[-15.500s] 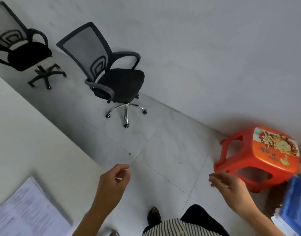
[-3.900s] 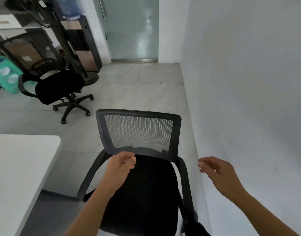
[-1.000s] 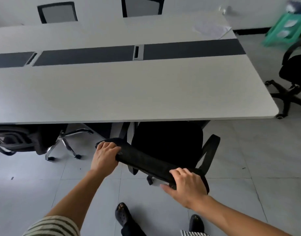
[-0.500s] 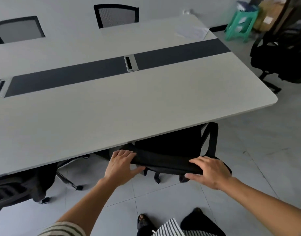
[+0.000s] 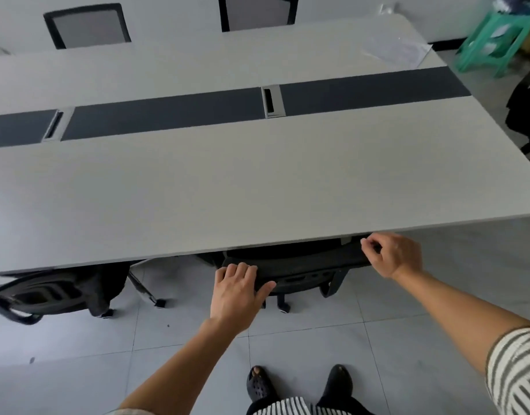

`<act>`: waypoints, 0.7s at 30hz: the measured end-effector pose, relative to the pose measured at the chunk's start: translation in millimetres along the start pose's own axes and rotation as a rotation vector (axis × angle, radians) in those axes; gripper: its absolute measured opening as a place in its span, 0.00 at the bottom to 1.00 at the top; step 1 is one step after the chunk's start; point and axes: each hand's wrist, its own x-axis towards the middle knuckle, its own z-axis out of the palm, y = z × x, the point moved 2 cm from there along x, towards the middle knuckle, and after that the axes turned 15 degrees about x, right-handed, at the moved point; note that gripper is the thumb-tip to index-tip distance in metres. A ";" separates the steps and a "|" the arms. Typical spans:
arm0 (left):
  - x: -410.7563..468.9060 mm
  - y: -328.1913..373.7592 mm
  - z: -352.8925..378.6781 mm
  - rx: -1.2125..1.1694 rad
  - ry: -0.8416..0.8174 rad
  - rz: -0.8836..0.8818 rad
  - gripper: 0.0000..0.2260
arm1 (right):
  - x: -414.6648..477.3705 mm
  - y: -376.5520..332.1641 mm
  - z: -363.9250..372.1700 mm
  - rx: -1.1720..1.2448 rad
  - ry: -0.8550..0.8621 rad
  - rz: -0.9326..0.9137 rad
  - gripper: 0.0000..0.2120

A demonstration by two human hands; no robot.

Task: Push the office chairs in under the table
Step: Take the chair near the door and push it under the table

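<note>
Black mesh-backed office chair sits nearly tucked beneath the white bench's near edge, left hand and right hand both gripping its backrest; another black chair off the right end waits.

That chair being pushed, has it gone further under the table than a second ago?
Yes. The chair has rolled further in: its seat is hidden beneath the table edge, only the backrest top showing.
</note>
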 end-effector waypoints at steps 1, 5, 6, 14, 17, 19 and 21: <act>0.1 2.9 1.1 0.010 0.013 -0.015 0.28 | 2.7 3.3 0.8 -0.002 -0.011 -0.018 0.25; 11.4 16.7 -1.0 0.014 0.044 -0.039 0.26 | 9.2 21.0 -5.0 -0.005 -0.030 -0.025 0.24; 15.8 19.2 -3.5 0.018 0.046 -0.036 0.26 | 11.4 22.9 -6.9 -0.007 -0.032 -0.016 0.23; 18.9 -20.6 -4.8 0.044 -0.006 0.034 0.36 | -7.9 -8.7 2.2 -0.021 -0.084 0.033 0.18; 13.6 -22.3 -4.4 0.065 -0.012 0.043 0.38 | -19.1 -13.7 3.4 -0.063 -0.122 0.015 0.20; 13.8 -17.4 -9.6 0.061 -0.014 0.034 0.40 | -15.5 -11.8 -2.5 -0.053 -0.161 0.049 0.19; 13.4 -15.7 -13.2 0.051 -0.042 0.030 0.43 | -14.1 -12.4 -8.0 -0.041 -0.194 0.080 0.18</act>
